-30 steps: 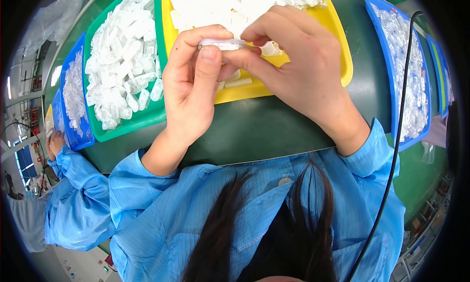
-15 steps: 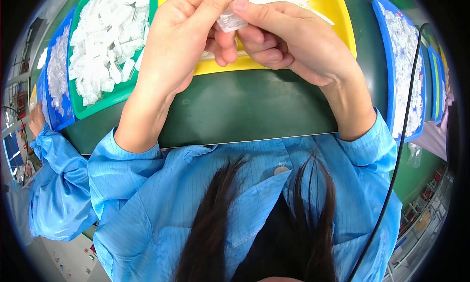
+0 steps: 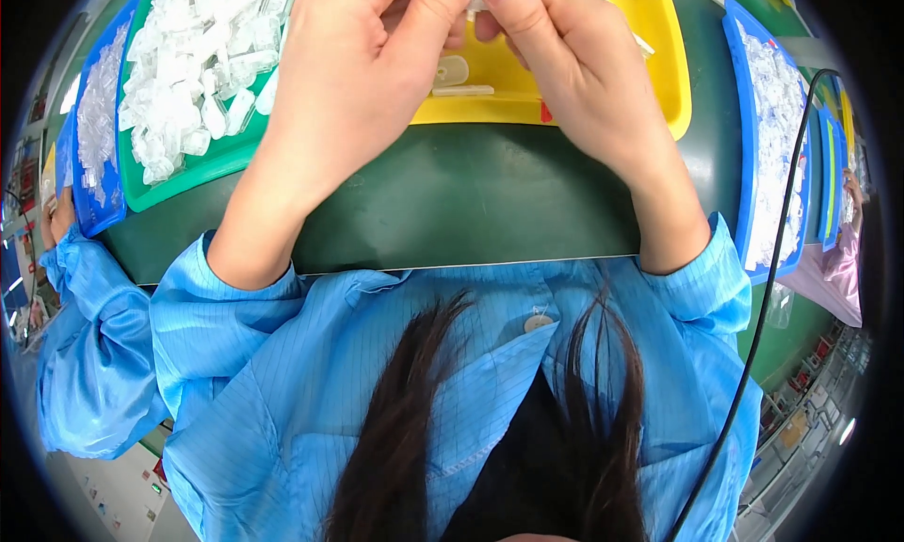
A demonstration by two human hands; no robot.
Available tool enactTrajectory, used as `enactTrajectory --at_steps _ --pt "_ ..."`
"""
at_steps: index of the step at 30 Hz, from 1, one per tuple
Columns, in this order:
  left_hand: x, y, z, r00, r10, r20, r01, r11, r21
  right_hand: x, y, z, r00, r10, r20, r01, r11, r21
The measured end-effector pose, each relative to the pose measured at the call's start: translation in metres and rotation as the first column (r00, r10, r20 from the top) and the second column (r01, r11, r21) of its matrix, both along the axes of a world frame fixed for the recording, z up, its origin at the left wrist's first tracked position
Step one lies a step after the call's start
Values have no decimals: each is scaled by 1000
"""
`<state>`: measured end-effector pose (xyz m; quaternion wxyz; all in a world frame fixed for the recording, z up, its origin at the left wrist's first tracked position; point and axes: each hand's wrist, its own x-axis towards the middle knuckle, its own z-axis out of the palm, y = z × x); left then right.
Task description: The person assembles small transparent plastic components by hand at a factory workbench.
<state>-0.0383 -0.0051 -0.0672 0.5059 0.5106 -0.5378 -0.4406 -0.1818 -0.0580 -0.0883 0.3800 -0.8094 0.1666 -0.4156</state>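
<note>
My left hand (image 3: pixel 353 76) and my right hand (image 3: pixel 579 66) meet at the top edge, above a yellow tray (image 3: pixel 673 80). Both are closed, thumbs and fingers pinched together. Between the thumb tips a sliver of a small clear plastic piece (image 3: pixel 476 3) shows; the fingers and the frame's edge hide most of it. Below the hands, a rounded flat clear piece (image 3: pixel 452 69) and a thin pale strip (image 3: pixel 463 91) lie in the tray.
Left of my wrist stands a green tray (image 3: pixel 139 192) heaped with clear plastic pieces, with a blue tray (image 3: pixel 99 217) beyond it. Another filled blue tray (image 3: pixel 744 80) is at the right, near a hanging black cable (image 3: pixel 786 203). A co-worker's blue sleeve (image 3: pixel 99 344) is at far left.
Both hands have moved up toward the top edge, still pinched together. The clear piece, plainly visible before, is now mostly hidden. More of the yellow tray's near part shows.
</note>
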Motion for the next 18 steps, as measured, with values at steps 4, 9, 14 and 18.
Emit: enactTrajectory --at_steps 4,9,14,18 --pt "20 -4 13 654 461 600 -230 876 -423 -18 -21 12 910 -344 -232 401 874 274" --pt "82 -8 41 105 543 834 -391 793 -467 -109 -46 24 794 -494 -354 570 808 150" --pt "95 -5 34 274 513 813 -90 856 -510 -126 -25 24 727 -415 -547 470 881 -44" --pt "56 7 -3 533 -20 846 315 932 -177 -81 -4 7 618 -542 -569 341 837 -428"
